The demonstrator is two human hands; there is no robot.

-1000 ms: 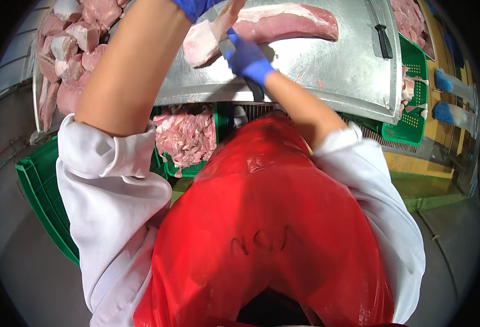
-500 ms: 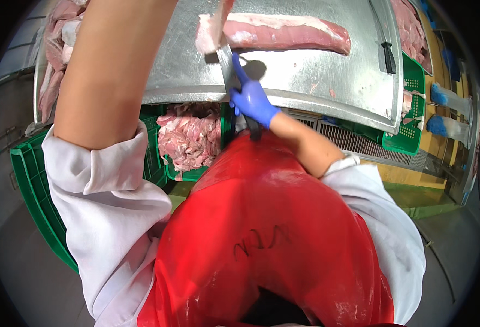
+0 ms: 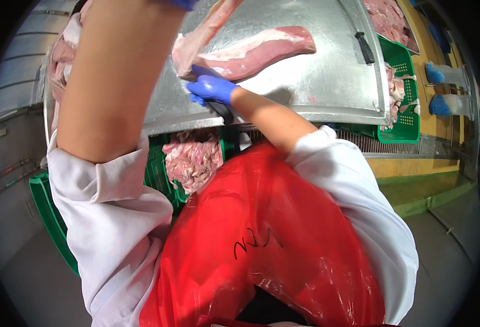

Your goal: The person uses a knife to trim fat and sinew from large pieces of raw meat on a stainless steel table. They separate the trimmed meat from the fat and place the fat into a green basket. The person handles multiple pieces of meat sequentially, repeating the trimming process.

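Observation:
On the metal table (image 3: pixel 327 87) lies a long pink loin of meat (image 3: pixel 267 54) with a white fatty band along it. A pale strip of meat (image 3: pixel 212 27) rises from its left end and runs up out of the picture. My right hand (image 3: pixel 212 88), in a blue glove, is closed round a knife's black handle (image 3: pixel 223 112) and touches the loin's left end; the blade is hidden. My left hand (image 3: pixel 184 3) barely shows at the top edge, also gloved in blue, near the strip. Its fingers are out of view.
Below the table's near edge, a green crate holds meat trimmings (image 3: pixel 193 158). Another black-handled knife (image 3: pixel 364 48) lies at the table's right. A green perforated basket (image 3: pixel 406 120) with scraps hangs beyond the right edge. Large meat pieces (image 3: pixel 62 60) lie at far left.
My right hand has moved left and forward, up against the loin's left end, and the knife blade has gone from sight. The loin now lies tilted, further left in view.

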